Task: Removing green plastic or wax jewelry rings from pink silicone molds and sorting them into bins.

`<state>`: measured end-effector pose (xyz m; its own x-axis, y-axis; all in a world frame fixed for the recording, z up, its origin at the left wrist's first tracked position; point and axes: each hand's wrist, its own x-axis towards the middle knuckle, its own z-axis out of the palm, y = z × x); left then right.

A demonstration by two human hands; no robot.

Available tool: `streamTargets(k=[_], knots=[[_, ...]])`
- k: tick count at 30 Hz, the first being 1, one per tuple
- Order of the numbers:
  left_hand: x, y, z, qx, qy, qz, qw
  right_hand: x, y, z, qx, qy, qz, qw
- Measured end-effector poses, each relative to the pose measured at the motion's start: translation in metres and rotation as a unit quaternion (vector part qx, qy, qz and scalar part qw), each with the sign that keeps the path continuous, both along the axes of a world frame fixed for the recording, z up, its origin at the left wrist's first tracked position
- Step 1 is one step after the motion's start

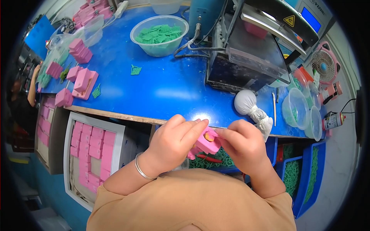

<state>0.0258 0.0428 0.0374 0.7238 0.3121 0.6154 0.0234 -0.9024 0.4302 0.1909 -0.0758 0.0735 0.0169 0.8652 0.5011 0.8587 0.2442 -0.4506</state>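
Over the front edge of the table, my left hand [173, 144] and my right hand [243, 143] hold a small pink rubbery block [208, 143] between them. The block has an opening with something yellowish [209, 137] in it. My left fingers close round its left side, and my right thumb and forefinger pinch its right end. The fingers cover part of the block. Just below sits a blue bin with green lattice-like pieces [221, 158] and a slim red object [209, 158]. A white cloth pouch tied at the neck [248, 103] lies beyond my right hand.
A clear bowl of green pieces [158, 36] stands at the back. Pink blocks [83, 82] are on the table's left, more in a white-rimmed box [69, 154] below. A dark machine [246, 57] occupies the back right; plastic tubs [295, 107] and a fan [323, 63] are beyond. Someone's arm [34, 86] shows far left.
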Motion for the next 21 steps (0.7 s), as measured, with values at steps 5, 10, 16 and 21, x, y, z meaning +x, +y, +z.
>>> streamTargets(k=[5,10,16,21], knots=[[0.005,-0.001,0.005,0.069,0.068,-0.028,0.995,-0.005,-0.001,0.007,-0.058,-0.166,0.027,0.984],[0.003,0.000,0.009,0.021,0.072,-0.051,0.996,-0.003,0.000,0.007,-0.062,-0.032,0.062,0.996],[0.001,-0.001,0.017,-0.174,0.090,-0.100,0.976,-0.011,0.008,0.008,0.014,-0.138,0.021,0.990],[0.005,-0.004,0.019,-0.277,0.096,-0.176,0.940,-0.005,0.014,-0.016,0.086,-0.089,0.015,0.992]])
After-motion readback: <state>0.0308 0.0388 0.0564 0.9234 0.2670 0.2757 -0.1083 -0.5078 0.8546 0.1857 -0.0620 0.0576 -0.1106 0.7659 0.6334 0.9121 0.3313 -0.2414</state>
